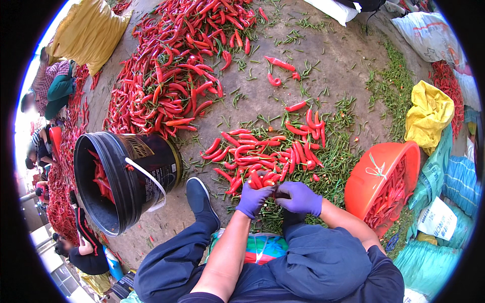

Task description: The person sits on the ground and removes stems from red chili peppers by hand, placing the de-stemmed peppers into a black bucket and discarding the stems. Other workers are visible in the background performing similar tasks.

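Observation:
My left hand (251,200), in a purple glove, is closed around a small bunch of red chili peppers (256,179), their ends pointing away from me. My right hand (302,198), gloved the same way, meets it at the fingertips. Its fingers are curled, and whatever may be between them is hidden. Just beyond both hands lies a loose group of red chili peppers (261,149) on the ground. Cut or snapped green stems (335,163) form a thick layer beneath and to the right of them.
A black bucket (132,181) lies tipped at left with peppers inside. An orange-red basin (363,178) holding peppers leans at right. Beyond is a large pepper heap (170,75). Sacks (462,181) line the right edge. Several people (85,250) sit or crouch at far left.

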`<state>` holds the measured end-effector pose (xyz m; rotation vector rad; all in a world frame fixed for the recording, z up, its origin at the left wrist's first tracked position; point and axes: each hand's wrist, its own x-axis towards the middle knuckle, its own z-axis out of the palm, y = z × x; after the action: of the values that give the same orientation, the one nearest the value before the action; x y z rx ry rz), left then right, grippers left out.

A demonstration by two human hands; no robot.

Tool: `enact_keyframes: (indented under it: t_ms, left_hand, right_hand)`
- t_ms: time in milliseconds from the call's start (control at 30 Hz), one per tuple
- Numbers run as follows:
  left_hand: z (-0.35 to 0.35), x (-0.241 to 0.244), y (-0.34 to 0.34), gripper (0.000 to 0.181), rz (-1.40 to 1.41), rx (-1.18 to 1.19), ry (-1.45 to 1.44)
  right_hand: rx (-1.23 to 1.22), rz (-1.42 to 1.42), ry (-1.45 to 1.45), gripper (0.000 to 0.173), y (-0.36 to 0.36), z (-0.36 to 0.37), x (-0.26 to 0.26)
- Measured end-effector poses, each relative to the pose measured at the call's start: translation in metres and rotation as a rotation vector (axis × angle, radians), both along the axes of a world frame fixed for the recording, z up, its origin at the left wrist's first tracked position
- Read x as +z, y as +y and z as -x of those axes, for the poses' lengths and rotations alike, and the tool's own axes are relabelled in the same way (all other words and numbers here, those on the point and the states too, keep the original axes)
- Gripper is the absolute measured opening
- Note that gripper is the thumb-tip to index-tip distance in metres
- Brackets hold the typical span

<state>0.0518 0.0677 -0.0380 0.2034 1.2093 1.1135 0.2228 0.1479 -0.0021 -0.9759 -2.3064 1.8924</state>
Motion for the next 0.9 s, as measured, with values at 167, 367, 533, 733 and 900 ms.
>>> enact_keyframes:
  t_ms: [167,367,533,733,900]
  left_hand:
    - [0.002,0.010,0.004,0.044,-0.012,-0.116,0.028]
    - [0.005,0.007,0.000,0.047,-0.090,-0.200,0.123]
    - [0.007,0.007,0.000,0.046,-0.085,-0.207,0.180]
    - [0.005,0.018,0.007,0.044,-0.127,-0.218,0.033]
    - [0.012,0.031,0.011,0.050,0.011,-0.031,0.034]
  right_hand:
    - [-0.482,0.358,-0.004,0.022,0.032,0.000,-0.002]
    - [-0.429,0.479,0.074,0.021,0.028,0.003,-0.030]
    - [-0.536,0.488,0.074,0.025,0.015,0.005,-0.035]
    - [-0.787,1.130,0.277,0.024,0.009,0.002,-0.032]
    - [-0.231,0.217,-0.061,0.022,0.037,-0.025,-0.013]
